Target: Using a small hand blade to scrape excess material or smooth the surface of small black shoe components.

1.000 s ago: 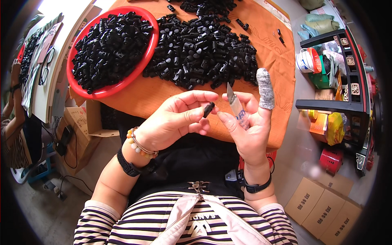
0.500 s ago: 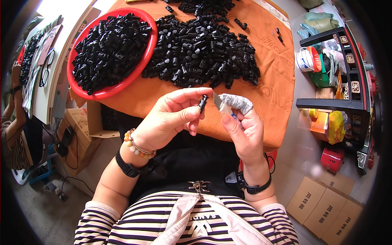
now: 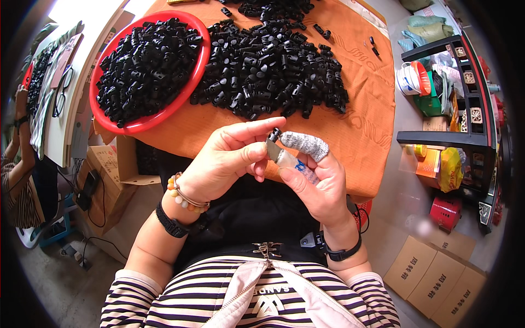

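Note:
Between the thumb and fingers of my left hand (image 3: 229, 150) is pinched a small black plastic cord lock (image 3: 276, 133), held near the table's front edge. My right hand (image 3: 322, 183) grips a short flat blade (image 3: 273, 149) by its white wrapped handle (image 3: 288, 160). The metal edge lies against or just beside the cord lock; exact contact cannot be made out. A grey knitted finger cover (image 3: 306, 143) sheathes my right index finger, which reaches across to the cord lock. Beyond my hands spreads a loose pile of similar black pieces (image 3: 268, 71).
A red basin (image 3: 205, 54) heaped with black pieces stands left of the pile on an orange tablecloth (image 3: 361, 117). An open cardboard box (image 3: 127, 158) sits below the table's left side. Right, a black shelf (image 3: 437, 139) holds bags; flat cartons (image 3: 432, 279) lie on the floor. Another person's arm (image 3: 22, 123) shows far left.
My right hand has moved left, bringing the blade from a gap away up to the cord lock. The covered index finger now extends over to it. My left hand stays nearly still.

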{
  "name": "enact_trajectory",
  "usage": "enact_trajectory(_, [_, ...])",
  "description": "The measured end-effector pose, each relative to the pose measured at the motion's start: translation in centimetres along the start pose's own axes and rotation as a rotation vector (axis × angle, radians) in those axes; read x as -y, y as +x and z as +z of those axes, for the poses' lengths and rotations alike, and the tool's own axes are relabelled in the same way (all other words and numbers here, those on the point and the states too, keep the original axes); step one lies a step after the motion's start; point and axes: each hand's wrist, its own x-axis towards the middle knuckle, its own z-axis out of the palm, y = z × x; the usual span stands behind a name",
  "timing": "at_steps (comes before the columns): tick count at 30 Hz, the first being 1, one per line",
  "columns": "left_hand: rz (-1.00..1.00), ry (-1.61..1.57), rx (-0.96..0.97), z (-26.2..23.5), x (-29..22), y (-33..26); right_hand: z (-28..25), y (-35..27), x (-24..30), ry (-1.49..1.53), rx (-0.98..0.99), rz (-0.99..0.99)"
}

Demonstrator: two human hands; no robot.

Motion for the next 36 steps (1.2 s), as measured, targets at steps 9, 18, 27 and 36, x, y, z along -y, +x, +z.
enact_trajectory(9, [0.000, 0.017, 0.025, -0.09, -0.27, -0.08, -0.18, -0.05, -0.25, -0.083, 0.017, -0.031])
enact_trajectory(18, [0.005, 0.051, 0.024, 0.00, -0.23, -0.30, -0.29, -0.24, -0.45, -0.152, 0.037, -0.055])
enact_trajectory(27, [-0.005, 0.050, 0.020, -0.20, -0.21, -0.24, -0.04, -0.15, -0.30, -0.186, 0.040, -0.110])
enact_trajectory(36, [0.036, 0.004, 0.011, 0.39, -0.10, -0.27, -0.11, -0.46, -0.74, -0.169, 0.014, -0.148])
